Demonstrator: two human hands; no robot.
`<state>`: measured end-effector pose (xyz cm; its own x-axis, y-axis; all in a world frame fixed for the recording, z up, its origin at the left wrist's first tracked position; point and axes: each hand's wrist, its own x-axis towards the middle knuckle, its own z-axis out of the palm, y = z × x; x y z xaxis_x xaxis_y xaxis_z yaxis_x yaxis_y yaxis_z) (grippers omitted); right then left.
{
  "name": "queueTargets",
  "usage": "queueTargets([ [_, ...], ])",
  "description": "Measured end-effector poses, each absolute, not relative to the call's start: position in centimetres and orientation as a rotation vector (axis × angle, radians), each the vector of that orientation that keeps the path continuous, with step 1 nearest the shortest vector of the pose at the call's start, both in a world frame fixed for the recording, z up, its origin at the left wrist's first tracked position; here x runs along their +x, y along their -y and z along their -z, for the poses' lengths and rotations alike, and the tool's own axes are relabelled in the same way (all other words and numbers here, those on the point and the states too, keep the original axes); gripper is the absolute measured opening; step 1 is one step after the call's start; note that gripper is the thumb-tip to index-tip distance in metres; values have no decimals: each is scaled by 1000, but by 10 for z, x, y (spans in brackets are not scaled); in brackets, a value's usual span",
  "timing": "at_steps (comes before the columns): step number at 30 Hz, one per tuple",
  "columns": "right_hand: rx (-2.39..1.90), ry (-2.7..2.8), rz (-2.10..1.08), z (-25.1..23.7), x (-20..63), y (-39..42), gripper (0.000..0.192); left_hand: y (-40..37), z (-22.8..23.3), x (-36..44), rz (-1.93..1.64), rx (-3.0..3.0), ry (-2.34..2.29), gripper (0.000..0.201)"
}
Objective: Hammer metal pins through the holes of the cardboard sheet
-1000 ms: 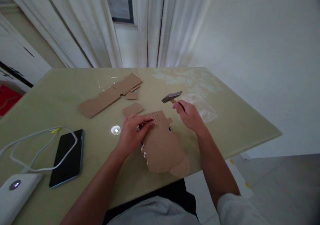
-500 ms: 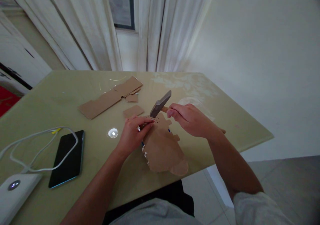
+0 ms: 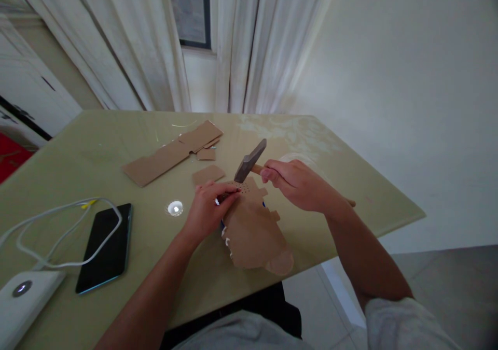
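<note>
My one camera sits on my head, looking forward and down across the table (image 3: 97,148) toward the curtains (image 3: 249,44) and window beyond. It is close over my hands; my forearms enter from the bottom edge. No second view shares this scene.

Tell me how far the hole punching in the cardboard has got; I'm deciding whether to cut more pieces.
Done: a small grid of holes already dots the cardboard piece near its top edge. In hand: the left hand pinches something small at the holes, too small to identify, while the right hand holds the hammer just above. Left: most of that piece shows no holes.
</note>
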<state>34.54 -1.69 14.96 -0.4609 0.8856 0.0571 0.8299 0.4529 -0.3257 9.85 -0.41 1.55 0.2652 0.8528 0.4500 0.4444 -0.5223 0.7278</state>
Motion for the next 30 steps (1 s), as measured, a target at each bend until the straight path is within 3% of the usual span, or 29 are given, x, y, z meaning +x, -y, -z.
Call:
queueTargets([
  [30, -1544, 2733, -84, -151, 337, 17, 47, 4, -13, 98, -1169, 2070, -1180, 11],
])
